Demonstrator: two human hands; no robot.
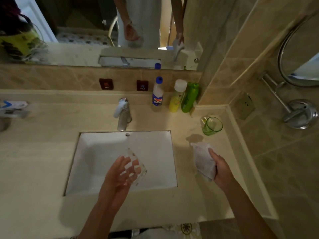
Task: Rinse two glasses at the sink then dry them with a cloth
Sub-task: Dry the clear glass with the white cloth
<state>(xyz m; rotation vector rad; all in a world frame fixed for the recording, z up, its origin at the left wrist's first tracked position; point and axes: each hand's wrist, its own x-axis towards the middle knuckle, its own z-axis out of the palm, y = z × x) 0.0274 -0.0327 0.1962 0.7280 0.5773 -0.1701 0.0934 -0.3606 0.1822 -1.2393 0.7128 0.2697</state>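
A: Your left hand (pixel 117 176) is wrapped round the clear, tapered drinking glass (pixel 133 167), tilted over the white rectangular sink (pixel 96 152). Your right hand (pixel 222 171) is clenched on the crumpled white cloth (pixel 203 161) above the counter.

B: So which moves?

A: Probably the cloth, leftward to the glass. The green translucent glass (pixel 212 126) stands beyond your right hand, nearer it.

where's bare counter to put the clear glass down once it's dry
Widest bare stretch: the counter left of the sink, below the boxes at the left edge. The front strip is free too. Right side is crowded: green glass, a wet patch, bottles behind, and the right hand with the cloth.
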